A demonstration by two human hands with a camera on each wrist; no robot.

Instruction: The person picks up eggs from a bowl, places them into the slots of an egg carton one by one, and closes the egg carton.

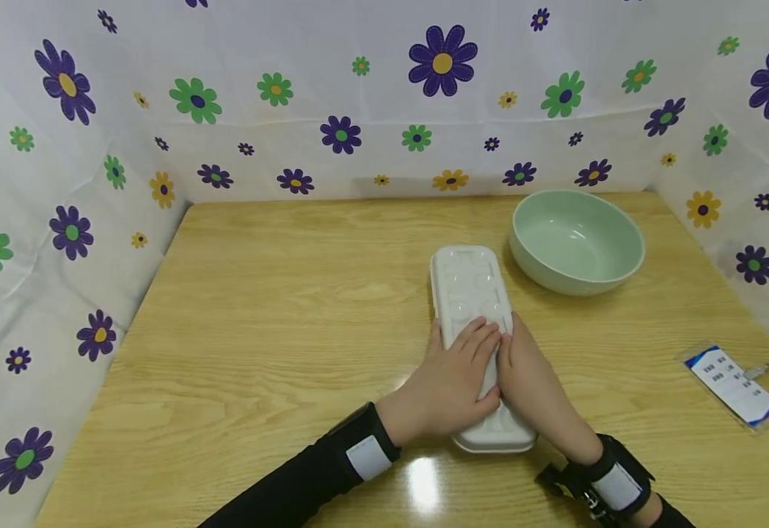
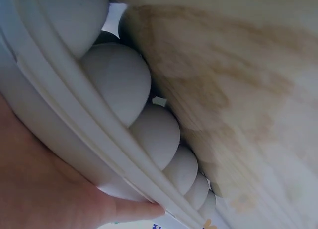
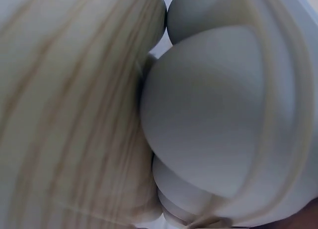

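Note:
A long white egg carton lies closed on the table, its lid marked with two rows of round shapes. My left hand rests across the lid with its fingers stretched out, one of them down by the left edge. Against the right edge, my right hand grips the carton, its thumb over the lid. From the left wrist, the carton's rounded cups show below the rim, with a finger of the left hand along the side. A large cup fills the right wrist view. The carton's contents are hidden.
A pale green bowl stands behind and right of the carton. Farther right lies a badge in a clear sleeve with a clip. Flower-patterned cloth rises along the back and both sides of the wooden table.

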